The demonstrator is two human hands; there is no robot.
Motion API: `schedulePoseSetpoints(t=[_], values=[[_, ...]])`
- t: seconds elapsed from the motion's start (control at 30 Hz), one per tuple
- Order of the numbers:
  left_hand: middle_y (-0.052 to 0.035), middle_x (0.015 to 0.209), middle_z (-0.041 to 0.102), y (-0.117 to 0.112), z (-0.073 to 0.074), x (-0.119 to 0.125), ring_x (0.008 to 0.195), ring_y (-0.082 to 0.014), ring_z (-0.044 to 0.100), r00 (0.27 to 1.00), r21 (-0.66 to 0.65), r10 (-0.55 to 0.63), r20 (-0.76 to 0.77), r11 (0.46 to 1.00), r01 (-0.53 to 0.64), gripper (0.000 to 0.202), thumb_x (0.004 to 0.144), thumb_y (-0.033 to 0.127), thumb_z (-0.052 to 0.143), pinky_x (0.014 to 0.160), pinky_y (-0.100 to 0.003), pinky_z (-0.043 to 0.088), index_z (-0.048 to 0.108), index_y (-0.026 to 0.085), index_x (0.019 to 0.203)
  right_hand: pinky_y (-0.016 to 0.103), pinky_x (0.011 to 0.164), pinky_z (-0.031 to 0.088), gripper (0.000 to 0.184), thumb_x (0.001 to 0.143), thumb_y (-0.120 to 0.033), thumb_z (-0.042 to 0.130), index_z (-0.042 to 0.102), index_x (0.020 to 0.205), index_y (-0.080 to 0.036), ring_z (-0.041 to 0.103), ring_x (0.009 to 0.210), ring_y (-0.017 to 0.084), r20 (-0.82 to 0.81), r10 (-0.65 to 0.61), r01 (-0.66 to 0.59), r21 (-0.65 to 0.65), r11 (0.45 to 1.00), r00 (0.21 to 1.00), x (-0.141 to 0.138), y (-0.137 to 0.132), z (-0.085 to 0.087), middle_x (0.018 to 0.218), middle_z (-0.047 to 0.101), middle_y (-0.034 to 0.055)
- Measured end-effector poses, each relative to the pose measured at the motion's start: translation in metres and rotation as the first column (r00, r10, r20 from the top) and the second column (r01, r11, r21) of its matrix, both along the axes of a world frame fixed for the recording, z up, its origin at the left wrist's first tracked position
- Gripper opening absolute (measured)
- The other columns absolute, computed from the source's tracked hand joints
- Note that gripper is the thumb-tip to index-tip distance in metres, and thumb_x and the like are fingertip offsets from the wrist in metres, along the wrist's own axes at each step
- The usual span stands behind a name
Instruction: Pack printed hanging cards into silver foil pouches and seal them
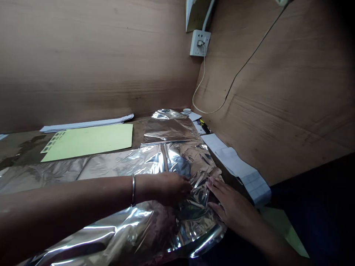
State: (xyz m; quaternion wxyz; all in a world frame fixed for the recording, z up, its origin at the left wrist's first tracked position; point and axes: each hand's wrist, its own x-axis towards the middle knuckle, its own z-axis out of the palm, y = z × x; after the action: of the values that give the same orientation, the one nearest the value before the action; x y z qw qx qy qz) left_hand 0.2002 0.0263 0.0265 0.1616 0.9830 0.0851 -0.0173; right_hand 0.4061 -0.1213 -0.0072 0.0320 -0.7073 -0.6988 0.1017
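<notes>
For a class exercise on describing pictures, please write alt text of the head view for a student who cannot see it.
A person's left hand, with a wrist bangle, and right hand are on crinkled silver film over a table. Beyond lie yellow-green sheets; a cord hangs from a wall socket.

Foil (124, 160) lies before me on the table (139, 127), my left hand (173, 187) over it, my right hand (234, 205) at its right edge. Behind, leftward, a card (91, 142) (paper (88, 123) beyond that); right of the foil, a strip (240, 168).
</notes>
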Motion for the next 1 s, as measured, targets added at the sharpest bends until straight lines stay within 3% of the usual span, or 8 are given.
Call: schedulePoseSetpoints(t=[0.07,0.17,0.3,0.37,0.47,0.67,0.83,1.0], values=[[-0.0084,0.134,0.058,0.002,0.001,0.004,0.121,-0.0252,0.056,0.996,0.012,0.080,0.042,0.997,-0.081,0.035,0.095,0.028,0.047,0.102,-0.038,0.045,0.060,0.021,0.126,0.048,0.111,0.037,0.055,0.090,-0.032,0.052,0.048,0.141,-0.011,0.036,0.138,0.029,0.006,-0.008,0.008,-0.007,1.000,1.000,-0.001,-0.001,0.000,0.149,0.040,0.0137],[-0.0155,0.153,0.035,-0.007,-0.022,0.004,0.139,-0.0382,0.032,0.969,0.023,0.228,0.099,0.973,-0.232,0.058,0.096,0.050,0.043,0.111,-0.058,0.027,0.041,0.019,0.145,0.048,0.110,0.038,0.057,0.088,-0.035,0.055,0.049,0.140,-0.012,0.037,0.138,0.030,0.013,-0.015,0.015,-0.033,0.999,1.000,-0.002,-0.003,0.010,0.149,0.041,0.0132],[-0.0108,0.160,0.015,-0.023,-0.053,-0.003,0.146,-0.0414,0.007,0.972,-0.043,0.213,0.096,0.977,-0.210,0.069,0.094,0.065,0.033,0.113,-0.067,0.008,0.025,0.030,0.152,0.042,0.085,0.053,0.033,0.085,-0.034,0.060,0.069,0.115,-0.022,0.063,0.107,0.031,0.038,-0.068,0.071,-0.081,0.994,0.997,0.014,0.018,0.033,0.119,0.068,0.0110],[-0.0091,0.161,0.013,-0.026,-0.055,-0.005,0.146,-0.0405,0.005,0.975,-0.072,0.200,0.102,0.979,-0.193,0.068,0.094,0.066,0.032,0.113,-0.067,0.007,0.024,0.032,0.152,0.037,0.073,0.051,0.025,0.093,-0.033,0.049,0.072,0.094,-0.021,0.067,0.086,0.027,0.049,-0.137,0.137,0.000,0.991,0.989,0.029,0.048,0.043,0.094,0.072,0.0102],[-0.0086,0.161,0.012,-0.026,-0.051,-0.005,0.146,-0.0398,0.003,0.975,-0.089,0.196,0.104,0.978,-0.187,0.068,0.094,0.066,0.032,0.113,-0.067,0.006,0.025,0.031,0.152,0.038,0.090,0.044,0.032,0.098,-0.022,0.036,0.067,0.098,-0.014,0.060,0.104,0.027,0.051,-0.168,0.159,0.147,0.976,0.984,0.051,0.110,0.043,0.106,0.066,0.0157],[-0.0093,0.160,0.013,-0.025,-0.051,-0.005,0.147,-0.0387,-0.001,0.973,-0.100,0.202,0.111,0.976,-0.191,0.070,0.093,0.068,0.030,0.114,-0.066,0.001,0.027,0.030,0.152,0.042,0.088,0.048,0.017,0.089,-0.030,0.065,0.064,0.095,-0.015,0.060,0.097,0.021,-0.092,-0.110,0.116,0.066,0.991,0.990,0.071,0.200,0.010,0.105,0.064,0.0055],[-0.0089,0.160,0.012,-0.025,-0.048,-0.007,0.147,-0.0379,0.000,0.972,-0.137,0.209,0.105,0.971,-0.194,0.070,0.093,0.067,0.030,0.114,-0.066,0.000,0.025,0.030,0.152,0.034,0.074,0.050,0.028,0.080,-0.038,0.071,0.058,0.067,-0.016,0.062,0.075,0.019,-0.397,-0.100,0.101,-0.017,0.995,0.913,0.078,0.207,0.020,0.070,0.061,0.0007],[-0.0081,0.161,0.012,-0.025,-0.044,-0.008,0.147,-0.0381,0.000,0.971,-0.172,0.213,0.110,0.966,-0.193,0.070,0.093,0.066,0.033,0.114,-0.066,0.000,0.026,0.031,0.152,0.034,0.078,0.052,0.049,0.081,-0.063,0.049,0.063,0.101,-0.020,0.065,0.095,0.023,-0.756,-0.094,0.042,-0.088,0.995,0.648,0.074,0.177,0.045,0.100,0.069,0.0068]])
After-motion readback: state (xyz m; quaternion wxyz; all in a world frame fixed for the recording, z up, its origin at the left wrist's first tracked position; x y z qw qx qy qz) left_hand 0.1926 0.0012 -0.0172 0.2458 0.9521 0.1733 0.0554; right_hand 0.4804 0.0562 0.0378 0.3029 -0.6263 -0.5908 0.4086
